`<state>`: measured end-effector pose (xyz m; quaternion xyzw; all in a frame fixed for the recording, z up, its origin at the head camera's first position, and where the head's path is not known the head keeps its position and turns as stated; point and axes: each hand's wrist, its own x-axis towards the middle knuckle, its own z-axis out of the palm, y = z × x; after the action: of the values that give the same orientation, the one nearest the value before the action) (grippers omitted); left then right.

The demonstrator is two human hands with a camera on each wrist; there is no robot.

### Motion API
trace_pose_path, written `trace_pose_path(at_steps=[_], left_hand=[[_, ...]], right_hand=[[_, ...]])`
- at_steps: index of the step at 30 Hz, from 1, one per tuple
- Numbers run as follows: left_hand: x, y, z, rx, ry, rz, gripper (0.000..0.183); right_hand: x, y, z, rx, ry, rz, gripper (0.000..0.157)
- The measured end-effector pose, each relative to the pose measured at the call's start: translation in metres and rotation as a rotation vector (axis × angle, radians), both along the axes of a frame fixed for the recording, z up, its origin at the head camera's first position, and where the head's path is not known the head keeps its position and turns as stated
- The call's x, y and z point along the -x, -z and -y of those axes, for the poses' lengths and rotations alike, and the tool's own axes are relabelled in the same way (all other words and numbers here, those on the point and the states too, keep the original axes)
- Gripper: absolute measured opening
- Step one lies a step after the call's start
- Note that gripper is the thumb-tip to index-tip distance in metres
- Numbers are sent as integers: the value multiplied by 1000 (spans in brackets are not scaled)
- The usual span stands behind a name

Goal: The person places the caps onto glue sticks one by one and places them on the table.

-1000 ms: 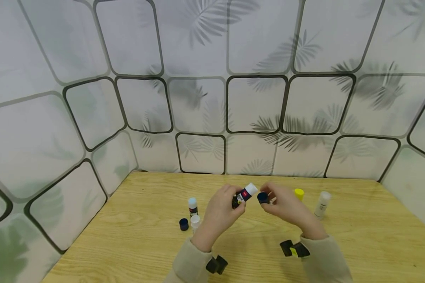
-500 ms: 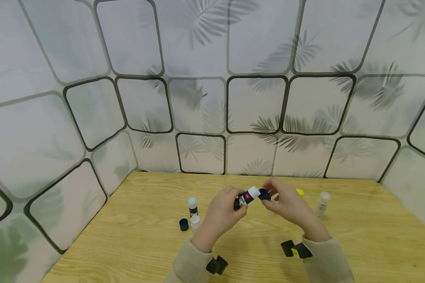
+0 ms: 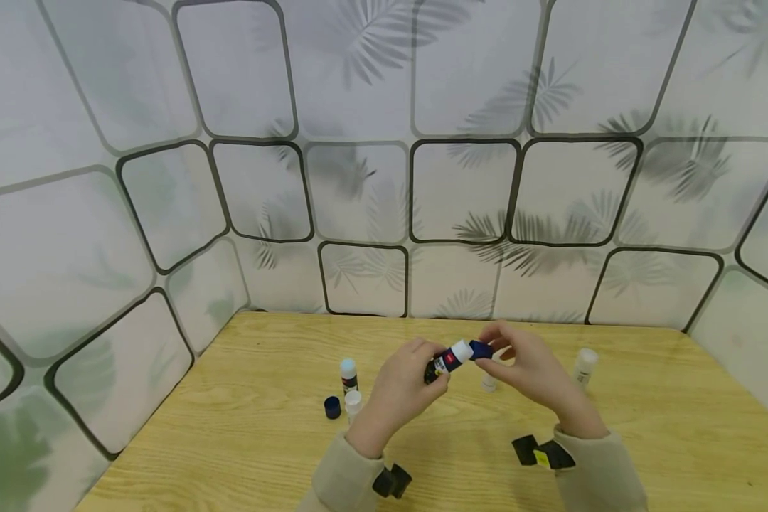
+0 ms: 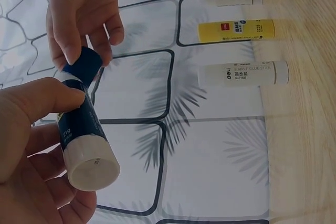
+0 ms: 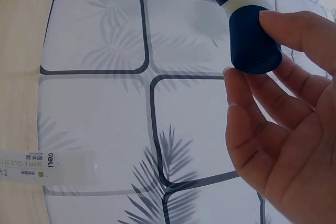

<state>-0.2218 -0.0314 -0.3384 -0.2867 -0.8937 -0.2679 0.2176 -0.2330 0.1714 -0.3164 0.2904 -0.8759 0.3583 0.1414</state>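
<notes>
My left hand (image 3: 404, 380) holds a dark navy glue stick (image 3: 446, 361), tilted with its white end up and to the right. In the left wrist view, thumb and fingers wrap the glue stick (image 4: 84, 119), and its white base points toward the camera. Between thumb and fingertips, my right hand (image 3: 534, 370) pinches a navy cap (image 3: 481, 350). The right wrist view has this cap (image 5: 254, 40) in line with the white collar of the stick, at least touching it; how far it covers the collar is unclear.
Left on the wooden table (image 3: 230, 441) stand a dark glue stick with a pale top (image 3: 348, 375), a white one (image 3: 353, 402) and a loose navy cap (image 3: 332, 407). Behind my right hand are white glue sticks (image 4: 244, 73) and a yellow one (image 4: 236, 30). A patterned curtain (image 3: 365, 192) backs the table.
The navy cap, earlier apart from the glue stick, has turned and now meets its white end. Both hands have shifted slightly right; my right hand now hides the yellow glue stick in the head view.
</notes>
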Motion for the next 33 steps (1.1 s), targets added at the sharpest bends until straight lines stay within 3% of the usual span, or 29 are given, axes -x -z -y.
trace_pose_path(at_steps=[19,33], left_hand=[[0,-2,0,27,34,-34,27],[0,-2,-1,37,31,-90,28]], right_hand=[[0,-3,-6,92,-55,-42,21],[-1,-3,-3,99,-95,-68,22]])
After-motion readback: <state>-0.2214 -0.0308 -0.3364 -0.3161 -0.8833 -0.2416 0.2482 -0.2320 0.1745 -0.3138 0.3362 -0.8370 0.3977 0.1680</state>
